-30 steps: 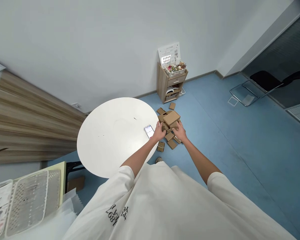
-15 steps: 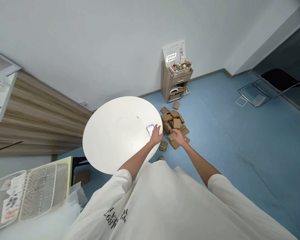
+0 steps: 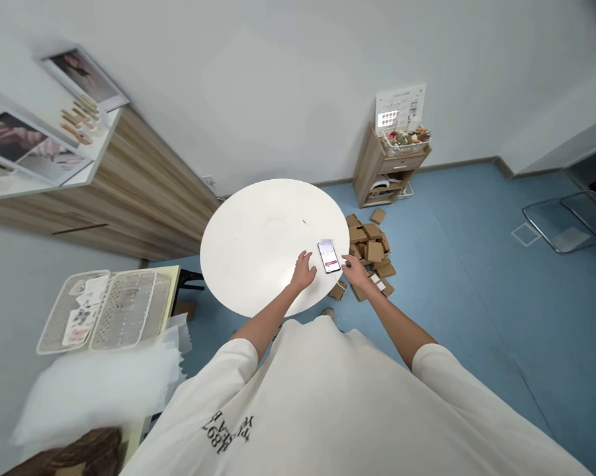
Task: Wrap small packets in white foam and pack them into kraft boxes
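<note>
On the round white table (image 3: 258, 258) lies a phone (image 3: 329, 258) with its screen lit, near the right edge. My left hand (image 3: 304, 272) hovers just left of the phone, fingers apart and slightly bent, holding nothing. On the phone's other side is my right hand (image 3: 356, 272), at the table's rim. Its fingers point toward the phone, with a gap between index finger and thumb. A small dark spot shows in that gap; I cannot make out what it is.
Several small brown cardboard boxes (image 3: 375, 251) are heaped on the floor beyond my right hand. A wooden cabinet (image 3: 370, 165) with a basket stands by the wall. At left are white plastic baskets (image 3: 122, 311) and translucent packing sheets (image 3: 104, 380).
My view has turned left. My left hand has come off the phone to its left side, uncovering the screen. My right hand has moved from over the boxes to beside the phone.
</note>
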### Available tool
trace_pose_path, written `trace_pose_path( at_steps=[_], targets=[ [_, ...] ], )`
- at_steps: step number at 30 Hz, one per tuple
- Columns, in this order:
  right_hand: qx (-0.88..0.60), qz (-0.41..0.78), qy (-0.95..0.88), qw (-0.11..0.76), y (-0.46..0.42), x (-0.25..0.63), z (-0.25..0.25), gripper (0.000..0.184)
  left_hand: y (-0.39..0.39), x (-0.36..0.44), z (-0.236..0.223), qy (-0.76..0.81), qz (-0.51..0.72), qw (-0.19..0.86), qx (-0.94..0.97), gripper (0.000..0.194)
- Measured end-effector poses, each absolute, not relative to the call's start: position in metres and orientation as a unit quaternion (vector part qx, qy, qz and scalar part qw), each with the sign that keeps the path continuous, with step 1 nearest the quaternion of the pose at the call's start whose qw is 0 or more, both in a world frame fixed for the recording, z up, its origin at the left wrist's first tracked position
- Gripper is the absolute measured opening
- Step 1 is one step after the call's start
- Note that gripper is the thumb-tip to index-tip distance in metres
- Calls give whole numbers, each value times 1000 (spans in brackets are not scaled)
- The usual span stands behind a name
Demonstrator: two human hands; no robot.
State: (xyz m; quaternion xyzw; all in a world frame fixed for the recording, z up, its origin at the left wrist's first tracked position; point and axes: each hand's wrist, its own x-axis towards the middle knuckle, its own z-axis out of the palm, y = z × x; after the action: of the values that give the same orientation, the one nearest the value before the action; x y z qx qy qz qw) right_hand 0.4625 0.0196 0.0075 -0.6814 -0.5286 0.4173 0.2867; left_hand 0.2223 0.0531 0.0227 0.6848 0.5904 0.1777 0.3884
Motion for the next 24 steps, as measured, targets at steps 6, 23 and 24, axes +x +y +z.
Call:
trace_pose_path(
  at_steps=[6, 23, 24],
  targets=[
    [-652, 411, -577, 271, 29, 398, 13, 49, 36, 158, 20, 609, 219, 392, 654, 59],
    [-566, 450, -662, 197, -8, 119, 15, 44, -55, -100, 19, 671, 296, 380, 564, 57],
    [-558, 451, -670, 189, -8, 105, 17, 44, -60, -112, 20, 679, 300, 379, 553, 57]
  ],
)
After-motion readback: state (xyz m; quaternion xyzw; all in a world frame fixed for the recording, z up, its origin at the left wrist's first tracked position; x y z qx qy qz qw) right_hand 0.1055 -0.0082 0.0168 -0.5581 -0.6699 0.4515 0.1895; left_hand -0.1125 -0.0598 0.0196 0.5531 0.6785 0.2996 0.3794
